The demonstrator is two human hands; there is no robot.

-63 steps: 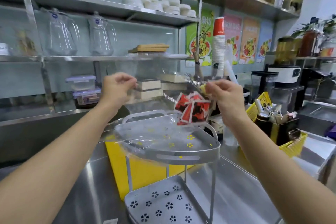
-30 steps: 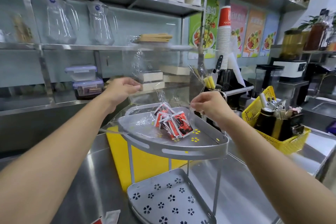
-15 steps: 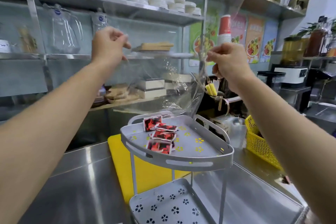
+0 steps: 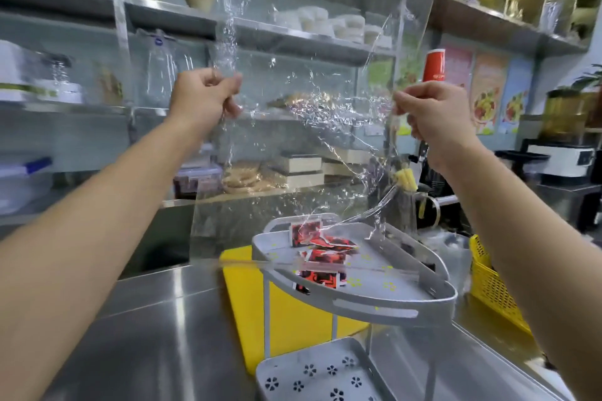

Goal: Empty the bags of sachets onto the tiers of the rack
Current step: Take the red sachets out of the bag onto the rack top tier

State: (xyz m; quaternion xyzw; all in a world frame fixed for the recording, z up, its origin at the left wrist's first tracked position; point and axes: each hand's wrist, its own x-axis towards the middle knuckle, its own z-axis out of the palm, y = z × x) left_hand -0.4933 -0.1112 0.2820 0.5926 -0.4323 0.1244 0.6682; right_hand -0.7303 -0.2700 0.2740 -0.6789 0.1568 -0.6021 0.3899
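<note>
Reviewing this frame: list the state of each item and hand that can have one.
Clear bag: empty, held up, stretched between both hands.
Sachets: piled loose on top tier.
Top tier: holds sachets.
Lower tier: no sachets visible.
Left hand: pinching bag.
Right hand: pinching bag.

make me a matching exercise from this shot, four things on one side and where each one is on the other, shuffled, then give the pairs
Things:
1. clear plastic bag
2. red sachets
3. lower tier
4. yellow basket

Places:
A. lying in a heap on the top tier of the rack
B. on the counter at the right, past the rack
C. held up over the rack, pinched by the left hand and the right hand
D. beneath the top tier, with no sachets on the part in view

Pairs: 1-C, 2-A, 3-D, 4-B
</note>
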